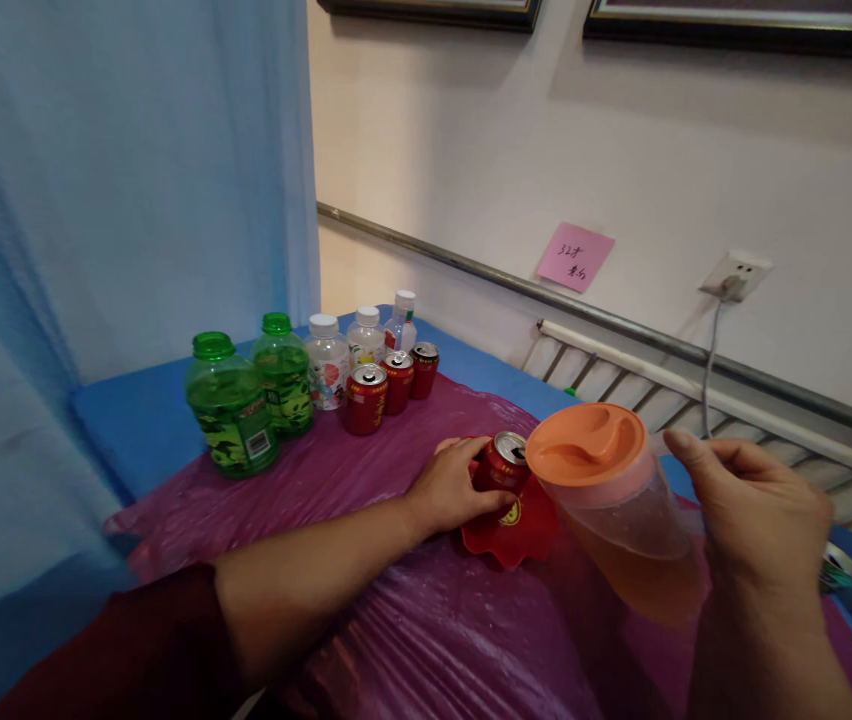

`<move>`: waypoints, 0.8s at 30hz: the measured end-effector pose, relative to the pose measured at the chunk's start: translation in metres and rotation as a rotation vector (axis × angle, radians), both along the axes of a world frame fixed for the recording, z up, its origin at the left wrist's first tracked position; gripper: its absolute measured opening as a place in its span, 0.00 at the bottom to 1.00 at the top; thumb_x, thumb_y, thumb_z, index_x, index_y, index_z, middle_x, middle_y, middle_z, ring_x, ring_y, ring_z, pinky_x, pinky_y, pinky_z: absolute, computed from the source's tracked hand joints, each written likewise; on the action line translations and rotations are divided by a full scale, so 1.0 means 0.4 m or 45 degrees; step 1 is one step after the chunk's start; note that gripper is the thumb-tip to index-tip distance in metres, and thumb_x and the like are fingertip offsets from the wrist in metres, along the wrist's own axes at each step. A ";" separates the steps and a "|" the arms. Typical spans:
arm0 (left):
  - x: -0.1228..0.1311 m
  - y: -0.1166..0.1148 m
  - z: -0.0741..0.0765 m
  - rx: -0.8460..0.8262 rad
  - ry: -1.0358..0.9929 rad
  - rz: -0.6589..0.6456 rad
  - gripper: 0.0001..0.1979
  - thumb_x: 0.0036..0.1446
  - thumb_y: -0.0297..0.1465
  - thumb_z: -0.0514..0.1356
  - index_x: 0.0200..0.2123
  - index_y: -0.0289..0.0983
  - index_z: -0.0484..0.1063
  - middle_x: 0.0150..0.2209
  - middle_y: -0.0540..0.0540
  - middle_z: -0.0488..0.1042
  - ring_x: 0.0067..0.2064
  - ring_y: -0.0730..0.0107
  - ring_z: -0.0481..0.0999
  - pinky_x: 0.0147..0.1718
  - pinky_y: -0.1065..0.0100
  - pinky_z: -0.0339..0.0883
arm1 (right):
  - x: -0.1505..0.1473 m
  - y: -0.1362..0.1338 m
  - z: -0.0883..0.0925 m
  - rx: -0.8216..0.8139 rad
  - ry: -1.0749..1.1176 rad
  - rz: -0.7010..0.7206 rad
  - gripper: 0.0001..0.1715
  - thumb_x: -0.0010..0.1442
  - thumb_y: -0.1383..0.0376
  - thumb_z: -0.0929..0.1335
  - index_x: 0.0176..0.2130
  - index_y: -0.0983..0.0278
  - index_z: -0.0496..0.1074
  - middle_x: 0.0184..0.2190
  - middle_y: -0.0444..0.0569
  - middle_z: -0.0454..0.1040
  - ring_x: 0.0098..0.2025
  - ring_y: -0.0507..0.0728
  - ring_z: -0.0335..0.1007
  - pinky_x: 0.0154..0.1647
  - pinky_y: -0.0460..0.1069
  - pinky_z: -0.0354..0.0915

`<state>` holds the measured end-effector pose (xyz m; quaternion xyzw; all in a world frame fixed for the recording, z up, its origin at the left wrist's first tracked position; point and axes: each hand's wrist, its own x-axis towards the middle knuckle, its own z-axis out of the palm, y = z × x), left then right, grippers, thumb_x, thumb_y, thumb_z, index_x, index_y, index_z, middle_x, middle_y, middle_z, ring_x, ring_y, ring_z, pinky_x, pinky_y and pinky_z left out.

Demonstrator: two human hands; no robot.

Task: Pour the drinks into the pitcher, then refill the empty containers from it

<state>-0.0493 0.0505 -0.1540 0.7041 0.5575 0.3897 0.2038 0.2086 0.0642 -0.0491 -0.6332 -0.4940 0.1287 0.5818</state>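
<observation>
My left hand (460,487) is wrapped round a red drink can (502,468), whose opened top faces up. Beneath the can lies a red wavy-edged mat (520,535) with a yellow mark. My right hand (760,505) grips the handle of a clear plastic pitcher (628,535) with an orange lid (589,445). The pitcher leans left, its lid edge close beside the can's top; whether they touch I cannot tell. Amber liquid fills its lower part. No stream of liquid shows between pitcher and can.
Left of my hands stand red cans (366,398), clear white-capped bottles (328,365) and two green bottles (231,410). Purple plastic sheeting (396,590) covers the blue table (133,400). A radiator (583,370) runs behind, below a socket (737,275) with a cord. Another can (840,568) lies at the right.
</observation>
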 end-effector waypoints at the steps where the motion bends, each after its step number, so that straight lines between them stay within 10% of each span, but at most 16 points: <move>1: 0.000 0.000 0.001 -0.002 0.001 0.000 0.35 0.45 0.44 0.76 0.56 0.42 0.76 0.51 0.45 0.82 0.52 0.47 0.79 0.57 0.53 0.65 | 0.000 0.000 0.000 -0.002 -0.006 0.000 0.24 0.42 0.45 0.77 0.25 0.62 0.77 0.20 0.41 0.68 0.26 0.53 0.59 0.24 0.48 0.54; 24: 0.000 0.000 -0.002 -0.008 0.001 -0.008 0.34 0.45 0.44 0.76 0.56 0.42 0.76 0.52 0.45 0.82 0.53 0.47 0.79 0.57 0.54 0.65 | 0.007 0.003 -0.011 0.039 -0.011 0.023 0.25 0.43 0.45 0.79 0.26 0.63 0.78 0.20 0.42 0.68 0.25 0.53 0.59 0.23 0.48 0.54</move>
